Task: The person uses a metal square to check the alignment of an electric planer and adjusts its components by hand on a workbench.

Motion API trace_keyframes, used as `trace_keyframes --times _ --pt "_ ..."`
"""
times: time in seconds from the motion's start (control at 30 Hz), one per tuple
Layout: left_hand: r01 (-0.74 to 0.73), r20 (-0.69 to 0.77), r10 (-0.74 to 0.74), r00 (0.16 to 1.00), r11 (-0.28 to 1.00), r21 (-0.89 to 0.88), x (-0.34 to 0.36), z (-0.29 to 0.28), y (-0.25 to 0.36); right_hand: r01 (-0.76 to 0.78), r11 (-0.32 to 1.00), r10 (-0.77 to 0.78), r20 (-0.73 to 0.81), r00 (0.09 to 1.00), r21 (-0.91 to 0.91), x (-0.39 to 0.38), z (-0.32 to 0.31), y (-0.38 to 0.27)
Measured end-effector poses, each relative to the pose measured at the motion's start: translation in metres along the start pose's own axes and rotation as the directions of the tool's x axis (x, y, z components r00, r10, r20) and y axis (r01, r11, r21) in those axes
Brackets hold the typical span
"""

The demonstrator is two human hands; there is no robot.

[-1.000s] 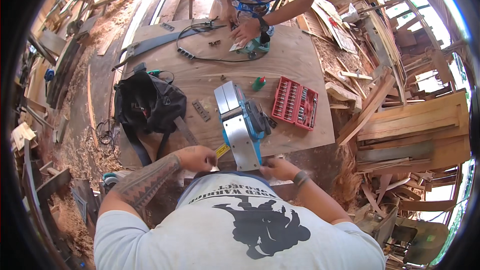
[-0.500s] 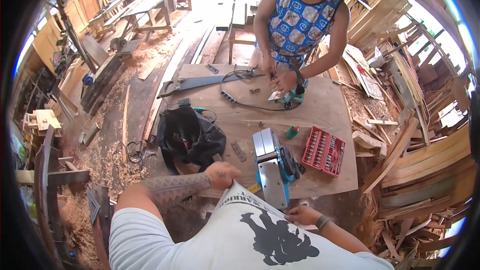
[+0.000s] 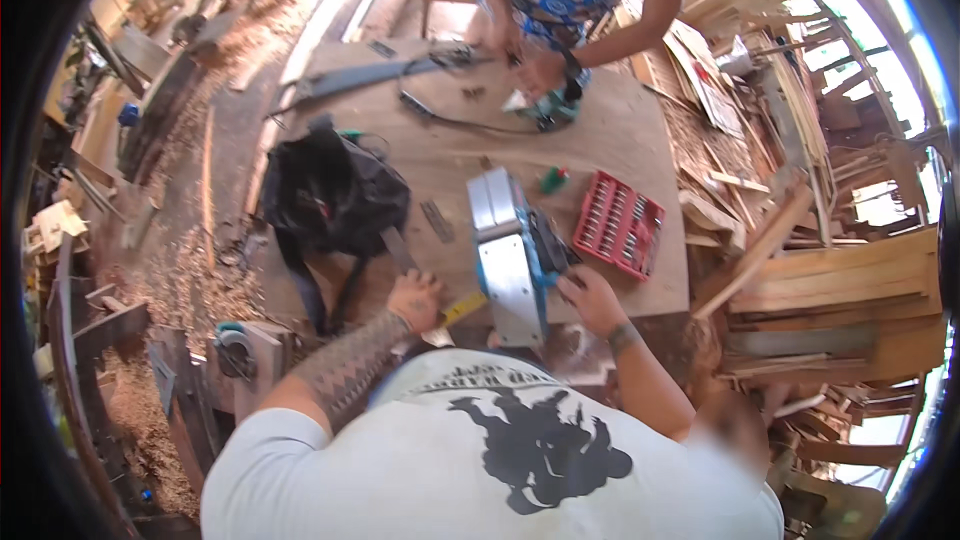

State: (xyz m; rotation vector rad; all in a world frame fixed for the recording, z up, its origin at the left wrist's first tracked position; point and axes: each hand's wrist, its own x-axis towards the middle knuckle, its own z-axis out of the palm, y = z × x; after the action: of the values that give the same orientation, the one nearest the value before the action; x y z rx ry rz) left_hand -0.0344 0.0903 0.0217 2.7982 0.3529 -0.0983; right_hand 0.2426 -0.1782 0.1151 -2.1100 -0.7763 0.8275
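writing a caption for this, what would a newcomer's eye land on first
Probably the blue-and-silver power tool at the near edge of the wooden table, with the person's right hand at its right side. Next, the open red socket case to its right, then the black bag on the left.

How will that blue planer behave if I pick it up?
Likely stiff and fairly heavy: the blue planer carries broad metal plates. Those smooth, shiny faces may feel slippery; the blue part near the right hand might grip better.

One blue planer (image 3: 508, 275), one bag (image 3: 335, 190)
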Motion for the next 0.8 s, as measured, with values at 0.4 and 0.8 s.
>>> trace_keyframes --times 0.4,0.8 --pt "0.083 0.07 -0.079 0.994 0.995 -0.048 0.001 0.005 0.021 -0.118 0.895 0.086 -0.094 0.992 -0.429 0.077 -0.024 0.047" --pt "0.014 -0.191 -0.15 0.97 0.818 -0.575 0.064 -0.027 0.098 -0.138 0.818 0.113 -0.078 0.99 -0.558 0.119 0.002 0.086"
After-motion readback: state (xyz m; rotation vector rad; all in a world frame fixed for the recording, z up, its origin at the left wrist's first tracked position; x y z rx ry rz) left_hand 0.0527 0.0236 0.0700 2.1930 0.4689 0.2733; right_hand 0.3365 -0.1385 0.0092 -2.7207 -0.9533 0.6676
